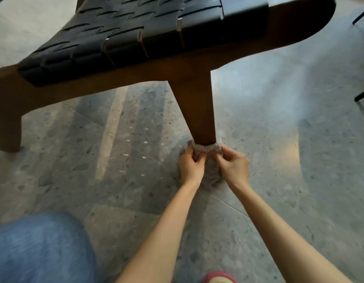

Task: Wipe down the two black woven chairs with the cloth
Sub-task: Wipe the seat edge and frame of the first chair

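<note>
Between the fingers, head view: the cloth (pixel 207 148) is looped round the foot of the wooden chair leg (pixel 199 111), and its loose tail is bunched on the floor (pixel 289 150) just below both hands.
Left hand (pixel 190 165): fingers (pixel 188 153) curled, pinching the cloth's left end just beside the leg.
Right hand (pixel 235 166): likewise curled and pinching the right end, at the same height.
Why held so: with an end in each hand the cloth hugs the round leg, so pulling the ends by turns would probably rub all sides at once.
Above the fingers: the black woven seat (pixel 136 29) on its brown frame, well apart from the cloth and with nothing resting on it.
Near side of the fingers: a knee in blue jeans (pixel 40 248) and a red shoe (pixel 220 277), which suggests the person crouches to reach this low.
Step, as a judgement: wiping the bottom of one leg. No second woven chair can be made out, so how much of the task remains cannot be told.
</note>
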The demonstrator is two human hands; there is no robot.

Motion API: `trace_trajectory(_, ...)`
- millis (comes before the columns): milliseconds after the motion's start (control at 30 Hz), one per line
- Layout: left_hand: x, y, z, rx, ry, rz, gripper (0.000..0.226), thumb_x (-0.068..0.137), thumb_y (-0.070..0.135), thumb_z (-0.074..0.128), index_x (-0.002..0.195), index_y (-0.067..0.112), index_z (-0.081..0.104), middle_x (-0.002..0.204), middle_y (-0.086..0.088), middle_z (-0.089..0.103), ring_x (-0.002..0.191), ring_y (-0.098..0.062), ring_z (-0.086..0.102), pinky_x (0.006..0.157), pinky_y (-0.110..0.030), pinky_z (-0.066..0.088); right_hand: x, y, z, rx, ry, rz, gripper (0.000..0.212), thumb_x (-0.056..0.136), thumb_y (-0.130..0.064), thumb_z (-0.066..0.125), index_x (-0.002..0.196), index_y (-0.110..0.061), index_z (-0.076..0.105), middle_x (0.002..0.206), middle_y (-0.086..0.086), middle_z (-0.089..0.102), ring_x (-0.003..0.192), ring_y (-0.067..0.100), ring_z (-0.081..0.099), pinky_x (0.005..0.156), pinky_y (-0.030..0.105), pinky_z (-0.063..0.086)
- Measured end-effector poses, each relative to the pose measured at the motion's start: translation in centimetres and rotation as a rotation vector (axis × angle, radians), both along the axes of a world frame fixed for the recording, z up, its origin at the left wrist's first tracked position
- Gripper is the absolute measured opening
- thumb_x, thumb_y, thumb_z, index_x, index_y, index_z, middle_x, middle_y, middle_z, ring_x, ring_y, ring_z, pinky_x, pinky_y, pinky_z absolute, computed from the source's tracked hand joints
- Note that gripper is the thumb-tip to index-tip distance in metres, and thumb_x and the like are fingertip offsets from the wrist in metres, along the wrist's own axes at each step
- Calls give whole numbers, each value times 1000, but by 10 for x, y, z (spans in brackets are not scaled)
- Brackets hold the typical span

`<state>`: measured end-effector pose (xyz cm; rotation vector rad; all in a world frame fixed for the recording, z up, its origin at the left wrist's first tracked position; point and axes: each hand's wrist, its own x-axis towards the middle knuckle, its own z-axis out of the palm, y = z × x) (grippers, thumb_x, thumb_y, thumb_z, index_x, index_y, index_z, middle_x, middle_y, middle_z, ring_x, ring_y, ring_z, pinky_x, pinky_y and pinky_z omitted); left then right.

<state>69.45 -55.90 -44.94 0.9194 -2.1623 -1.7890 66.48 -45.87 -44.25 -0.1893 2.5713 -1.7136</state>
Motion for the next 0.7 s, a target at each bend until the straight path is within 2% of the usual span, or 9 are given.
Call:
trace_trajectory(67,-3,-1,-8,-31,-61,-40,27,89,22,64,113,8,64,100,-9,70,94,-24,66,80,-34,51,-3,1,-4,34,-35,22,16,88,-20,67,94,-34,75,83,13,73,84,33,66,63,41,53)
trace_trajectory(133,-3,-2,-9,-35,-69,-54,27,89,22,65,112,9,64,101,-9,70,95,-23,65,84,-38,53,-6,2,-4,43,-66,52,24,89,-20,66,88,-43,71,84,14,72,88,37,65,71,49,53)
trace_trajectory(200,-2,-2,-7,-34,-39,-36,22,89,22,65,107,9,65,95,-8,71,90,-23,66,80,-38,53,-5,1,1,15,-47,62,30,89,-18,66,88,-48,68,83,4,74,88,33,67,74,50,56)
trace_trajectory(233,-1,-2,-5,-38,-20,-5,19,89,21,65,103,9,66,91,-8,71,87,-23,66,78,-38,52,-4,0,5,-19,-18,57,30,89,-16,67,93,-46,68,81,-6,74,87,29,69,73,45,57)
trace_trajectory(300,2,1,5,-21,49,77,12,89,16,64,96,7,66,86,-6,69,82,-21,66,75,-36,52,-1,-5,18,-96,55,48,28,87,-13,69,102,-37,70,82,-21,72,84,13,71,68,25,58)
trace_trajectory(400,4,-1,37,1,219,201,15,89,13,64,101,5,68,84,5,66,78,-8,63,72,-23,49,-1,-15,51,-123,199,37,26,84,-13,72,94,-37,69,75,-33,66,71,-9,64,63,11,50)
trace_trajectory(467,4,-6,64,-4,360,259,13,89,11,64,100,4,67,80,7,65,74,-7,61,69,-21,49,-4,-22,74,-120,289,38,20,84,-14,72,93,-32,71,70,-26,66,63,-8,57,58,19,50)
trace_trajectory(567,4,-14,100,2,525,291,15,90,8,62,103,0,65,87,-2,68,84,-15,65,78,-27,53,-5,-32,106,-164,353,54,26,84,-14,73,110,-15,72,80,0,73,68,2,56,64,31,58)
trace_trajectory(700,3,-25,137,78,657,339,28,90,10,63,115,-2,63,103,-8,70,100,-15,66,90,-30,54,-9,-47,137,-168,483,44,32,83,-25,73,111,-10,72,71,-9,66,61,-1,51,58,18,48)
